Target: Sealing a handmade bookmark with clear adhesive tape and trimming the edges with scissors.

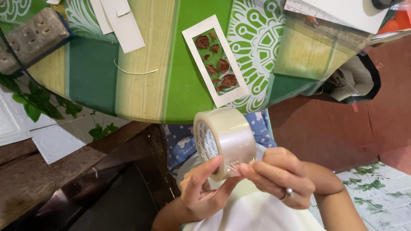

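A wide roll of clear packing tape (pixel 224 139) is held up in front of my lap, below the table edge. My left hand (pixel 201 190) grips the roll from underneath, thumb on its rim. My right hand (pixel 276 175), with a ring on one finger, pinches the loose end of the tape at the roll's lower right. On the table above lies a white card frame (pixel 215 60) holding several dried reddish-brown petals (pixel 218 64) over a clear window.
The round table (pixel 145 85) has a green and cream patterned cover. White paper strips (pixel 122 21) and a thin white thread (pixel 135 72) lie on it. A power strip (pixel 36 36) sits far left, a clear ruler (pixel 325 19) and white sheet far right.
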